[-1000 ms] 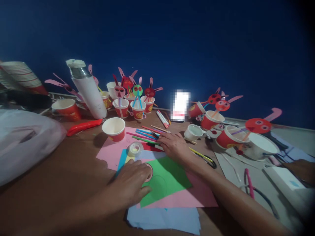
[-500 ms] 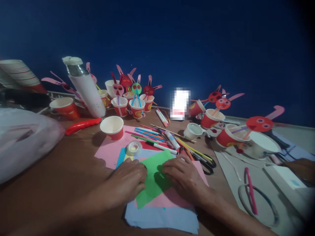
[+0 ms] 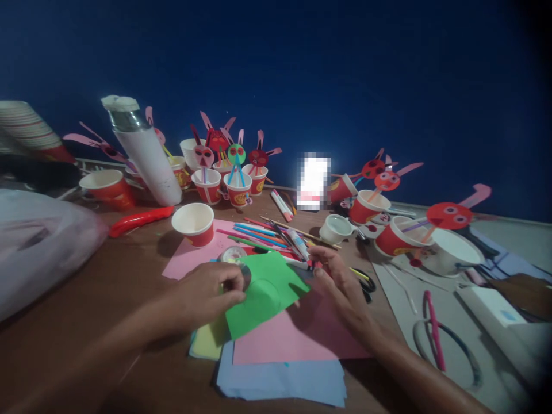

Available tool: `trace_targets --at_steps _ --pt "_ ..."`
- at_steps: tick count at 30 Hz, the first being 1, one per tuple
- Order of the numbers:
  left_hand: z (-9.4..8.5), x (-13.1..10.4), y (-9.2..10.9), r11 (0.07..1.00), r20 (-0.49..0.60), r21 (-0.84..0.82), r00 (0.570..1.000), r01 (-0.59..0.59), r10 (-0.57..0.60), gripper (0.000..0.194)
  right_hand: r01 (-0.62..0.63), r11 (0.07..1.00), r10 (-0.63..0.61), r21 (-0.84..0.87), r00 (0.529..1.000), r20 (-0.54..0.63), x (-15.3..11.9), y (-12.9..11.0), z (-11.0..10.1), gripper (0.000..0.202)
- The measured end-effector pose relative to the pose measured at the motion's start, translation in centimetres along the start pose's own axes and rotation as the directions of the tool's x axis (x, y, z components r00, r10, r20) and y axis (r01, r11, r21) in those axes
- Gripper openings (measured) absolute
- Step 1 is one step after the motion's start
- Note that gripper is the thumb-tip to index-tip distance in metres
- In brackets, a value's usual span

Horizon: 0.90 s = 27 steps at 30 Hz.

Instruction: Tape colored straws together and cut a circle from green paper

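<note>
My left hand pinches the left edge of a green paper sheet, which is raised above the stack and bears a faint round outline. Close to the sheet's right corner, my right hand has its thumb and fingers apart, with nothing visibly held. Under the green sheet lie pink paper, pale blue sheets and yellow paper. A tape roll is partly covered by the green sheet's upper left side.
Pens and coloured sticks lie behind the paper, near an open red cup. Decorated cups line the back. Scissors are right of my right hand. A plastic bag is left; another person's hand is far right.
The green sheet has risen from the stack with my left hand. My right hand has come off it, its fingers now spread. Yellow paper now shows at the left.
</note>
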<state>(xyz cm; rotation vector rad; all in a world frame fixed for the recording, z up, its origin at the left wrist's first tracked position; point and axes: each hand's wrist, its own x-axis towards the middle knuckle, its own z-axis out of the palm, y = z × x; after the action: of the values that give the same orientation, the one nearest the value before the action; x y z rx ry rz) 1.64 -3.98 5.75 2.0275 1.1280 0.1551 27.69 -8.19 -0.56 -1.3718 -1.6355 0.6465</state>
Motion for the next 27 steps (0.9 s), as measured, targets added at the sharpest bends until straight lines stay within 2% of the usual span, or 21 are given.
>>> trace_targets --at_steps 3,5,8,11,14,16,19,23,27 --pt "0.5 -0.3 0.3 0.993 0.095 -0.075 0.991 -0.087 0.094 0.013 -0.037 0.999 0.037 0.019 0.999 0.01 0.3 0.2 0.0 0.029" --pt "1.2 -0.3 0.2 0.988 0.163 -0.065 0.976 -0.138 0.147 0.012 0.027 0.997 -0.025 -0.068 0.999 0.027 0.7 0.3 -0.1 0.024" --pt "2.2 0.2 -0.3 0.985 0.15 0.07 0.978 -0.159 0.147 0.012 0.184 0.952 -0.167 -0.244 0.982 0.091 1.8 0.4 0.0 0.019" --pt "2.6 0.8 -0.8 0.963 0.082 0.205 0.983 -0.177 0.163 0.016 0.341 0.817 -0.3 -0.465 0.94 0.162 3.7 0.4 0.1 0.017" --pt "2.5 1.1 -0.9 0.931 0.057 0.291 0.976 -0.22 0.212 0.023 0.4 0.639 -0.35 -0.657 0.912 0.215 5.8 0.1 0.4 0.022" --pt "2.3 1.1 -0.8 0.919 0.062 0.303 0.968 -0.252 0.245 0.026 0.397 0.557 -0.354 -0.729 0.908 0.224 7.0 -0.1 0.9 0.024" --pt "2.0 1.2 -0.8 0.912 0.041 0.312 0.963 -0.266 0.267 0.027 0.353 0.505 -0.307 -0.787 0.926 0.219 8.0 -0.3 2.0 0.026" --pt "1.8 1.5 -1.4 0.934 -0.035 0.292 0.973 -0.208 0.228 0.025 0.31 0.48 -0.219 -0.82 0.948 0.23 8.6 -0.1 3.3 0.03" --pt "1.7 1.6 -1.7 0.965 -0.084 0.226 0.984 -0.137 0.159 0.025 0.264 0.435 -0.151 -0.861 0.964 0.219 8.9 0.6 3.8 0.033"
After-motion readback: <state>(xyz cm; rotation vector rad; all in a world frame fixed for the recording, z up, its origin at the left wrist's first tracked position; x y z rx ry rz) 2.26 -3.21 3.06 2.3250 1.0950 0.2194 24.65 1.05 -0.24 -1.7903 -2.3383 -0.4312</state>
